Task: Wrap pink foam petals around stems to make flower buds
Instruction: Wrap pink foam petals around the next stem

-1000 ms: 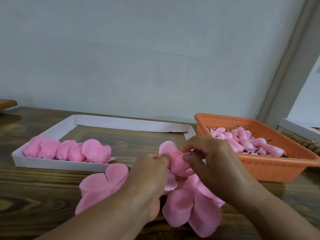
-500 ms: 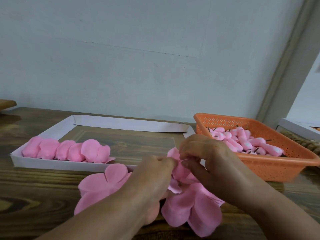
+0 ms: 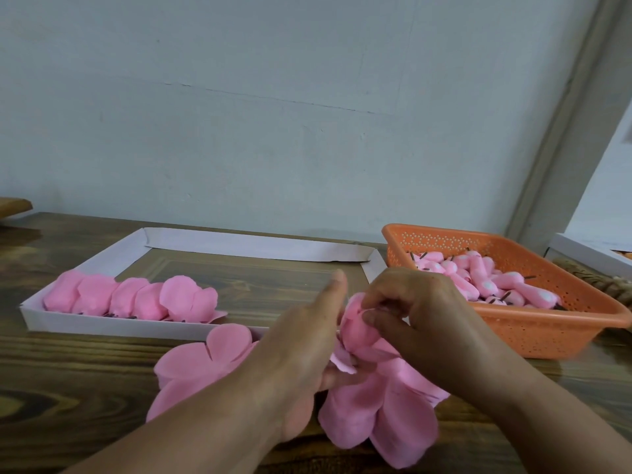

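Note:
Between my hands is a pink foam flower bud (image 3: 359, 331), with petals partly folded round its core. My left hand (image 3: 301, 354) holds the bud's base from below and behind, its index finger sticking straight up beside the bud. My right hand (image 3: 420, 323) pinches the top edge of a petal against the bud. The stem is hidden by my hands. Loose pink petal sheets (image 3: 201, 364) lie flat on the table under my arms, and another petal sheet (image 3: 386, 415) lies below the bud.
A shallow white cardboard tray (image 3: 102, 325) at the left holds a row of wrapped buds (image 3: 136, 301). An orange plastic basket (image 3: 547, 333) at the right holds several pink cores on dark stems (image 3: 478, 282). A wooden table (image 3: 68, 388) meets the wall behind.
The upright petal has been folded down onto the bud by my right hand. My left index finger has lifted off and now points upward. The bud has stayed in place.

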The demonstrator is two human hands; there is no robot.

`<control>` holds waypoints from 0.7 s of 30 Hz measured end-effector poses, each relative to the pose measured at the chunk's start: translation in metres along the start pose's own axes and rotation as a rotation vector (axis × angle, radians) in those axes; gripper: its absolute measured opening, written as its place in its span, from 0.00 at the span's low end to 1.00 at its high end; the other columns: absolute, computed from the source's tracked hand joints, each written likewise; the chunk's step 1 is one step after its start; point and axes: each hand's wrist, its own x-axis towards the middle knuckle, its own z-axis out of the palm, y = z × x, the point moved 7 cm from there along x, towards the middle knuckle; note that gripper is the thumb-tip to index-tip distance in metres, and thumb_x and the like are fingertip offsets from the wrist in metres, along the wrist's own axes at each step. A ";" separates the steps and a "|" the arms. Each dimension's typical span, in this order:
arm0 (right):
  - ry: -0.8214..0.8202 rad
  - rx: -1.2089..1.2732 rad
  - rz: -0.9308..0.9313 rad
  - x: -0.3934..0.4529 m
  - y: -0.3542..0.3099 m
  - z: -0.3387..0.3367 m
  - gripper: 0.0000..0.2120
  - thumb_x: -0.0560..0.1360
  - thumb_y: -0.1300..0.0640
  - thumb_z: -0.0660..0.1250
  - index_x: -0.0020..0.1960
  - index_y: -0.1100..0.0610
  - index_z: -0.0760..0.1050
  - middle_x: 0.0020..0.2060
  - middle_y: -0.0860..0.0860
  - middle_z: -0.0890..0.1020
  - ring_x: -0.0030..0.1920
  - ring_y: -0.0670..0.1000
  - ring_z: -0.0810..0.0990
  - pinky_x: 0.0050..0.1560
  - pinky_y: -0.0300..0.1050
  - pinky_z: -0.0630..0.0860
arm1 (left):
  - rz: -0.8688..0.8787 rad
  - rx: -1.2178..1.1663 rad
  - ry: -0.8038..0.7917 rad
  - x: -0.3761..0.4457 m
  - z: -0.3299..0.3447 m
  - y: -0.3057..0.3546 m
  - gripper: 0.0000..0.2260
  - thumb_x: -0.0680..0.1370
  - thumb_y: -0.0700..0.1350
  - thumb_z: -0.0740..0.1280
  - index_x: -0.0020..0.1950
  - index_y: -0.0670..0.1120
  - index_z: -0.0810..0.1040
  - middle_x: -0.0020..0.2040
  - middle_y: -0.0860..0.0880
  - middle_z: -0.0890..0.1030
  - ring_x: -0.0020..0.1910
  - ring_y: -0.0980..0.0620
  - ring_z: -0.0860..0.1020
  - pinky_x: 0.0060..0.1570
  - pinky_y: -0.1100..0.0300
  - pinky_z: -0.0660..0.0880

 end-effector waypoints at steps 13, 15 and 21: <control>-0.025 0.208 0.208 0.000 0.011 0.000 0.15 0.70 0.66 0.71 0.42 0.47 0.73 0.28 0.48 0.75 0.25 0.43 0.71 0.28 0.32 0.67 | -0.096 -0.091 -0.054 0.003 -0.003 -0.007 0.09 0.76 0.39 0.67 0.52 0.35 0.81 0.47 0.36 0.84 0.51 0.38 0.82 0.49 0.47 0.81; -0.040 0.238 0.236 0.000 0.011 0.002 0.19 0.71 0.66 0.70 0.48 0.43 0.73 0.32 0.44 0.78 0.25 0.41 0.72 0.29 0.30 0.67 | -0.093 -0.104 -0.069 0.002 -0.001 -0.007 0.13 0.71 0.42 0.70 0.52 0.36 0.81 0.47 0.37 0.84 0.51 0.39 0.82 0.50 0.48 0.81; -0.009 0.182 0.233 0.000 0.010 0.001 0.08 0.71 0.66 0.69 0.38 0.55 0.80 0.29 0.41 0.76 0.31 0.35 0.74 0.31 0.29 0.69 | -0.081 -0.112 -0.092 0.001 -0.001 -0.006 0.18 0.62 0.44 0.71 0.50 0.38 0.83 0.45 0.39 0.85 0.47 0.41 0.84 0.42 0.54 0.82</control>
